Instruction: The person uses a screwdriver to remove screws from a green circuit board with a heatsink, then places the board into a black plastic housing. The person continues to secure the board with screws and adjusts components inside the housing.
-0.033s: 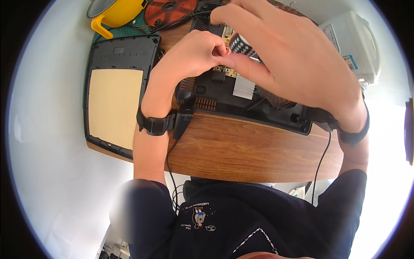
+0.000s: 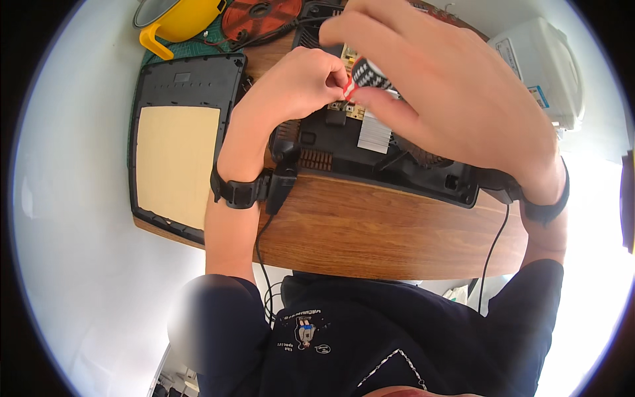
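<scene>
A screwdriver with a black-and-white patterned handle and a red collar is held over the opened black base of an induction cooker. My left hand is closed, its thumb and forefinger pinched at the red collar. From the right, my right hand curls round the handle, thumb against the red part; its fingertips are partly hidden and slightly blurred. Beneath the hands lie a tan circuit board, mostly covered, and a silver finned heat sink. The screwdriver's tip is out of sight.
At left lies the black-framed top panel with a cream sheet. Behind are a round reddish coil, a yellow pot and a green mat. A whitish plastic box stands at far right. Black cables hang from wrist straps.
My right thumb and fingers have shifted slightly on the handle, so more of the red collar shows. My left hand stays in place.
</scene>
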`<state>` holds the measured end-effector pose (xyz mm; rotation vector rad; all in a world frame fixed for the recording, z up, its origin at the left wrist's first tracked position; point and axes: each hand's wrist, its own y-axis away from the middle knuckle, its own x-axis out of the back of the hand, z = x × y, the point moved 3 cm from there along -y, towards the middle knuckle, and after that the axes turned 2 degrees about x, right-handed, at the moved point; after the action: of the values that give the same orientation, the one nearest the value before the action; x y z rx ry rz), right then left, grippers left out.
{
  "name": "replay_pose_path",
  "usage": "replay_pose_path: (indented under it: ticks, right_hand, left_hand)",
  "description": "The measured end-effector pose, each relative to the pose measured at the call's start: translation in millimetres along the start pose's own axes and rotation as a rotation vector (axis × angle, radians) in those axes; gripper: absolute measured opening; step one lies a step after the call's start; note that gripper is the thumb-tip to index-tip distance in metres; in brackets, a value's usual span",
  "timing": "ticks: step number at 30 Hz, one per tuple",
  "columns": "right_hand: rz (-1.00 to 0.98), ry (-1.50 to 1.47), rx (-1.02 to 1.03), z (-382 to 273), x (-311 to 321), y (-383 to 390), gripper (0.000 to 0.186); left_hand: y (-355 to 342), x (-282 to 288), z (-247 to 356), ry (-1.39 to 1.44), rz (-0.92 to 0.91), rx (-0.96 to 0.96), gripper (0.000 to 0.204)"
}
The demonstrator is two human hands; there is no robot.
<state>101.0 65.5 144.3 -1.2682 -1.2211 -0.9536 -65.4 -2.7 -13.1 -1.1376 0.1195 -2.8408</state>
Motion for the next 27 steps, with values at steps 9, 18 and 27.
replay_pose_path:
  ticks: [9,18,27]
  right_hand:
    - [0.231,0.032,0.367,22.0,-10.1,-19.3,0.031]
    - [-0.244,0.035,-0.016,3.2,-1.2,-17.2,0.028]
    - [-0.092,0.153,0.114,6.1,-9.1,-12.7,0.03]
  left_hand:
    - [0.0,3.7,13.0,-0.017,-0.005,0.027,0.01]
    - [8.1,18.7,37.4,-0.092,-0.014,0.057,0.011]
    - [4.6,8.1,17.5,-0.065,-0.009,0.002,0.012]
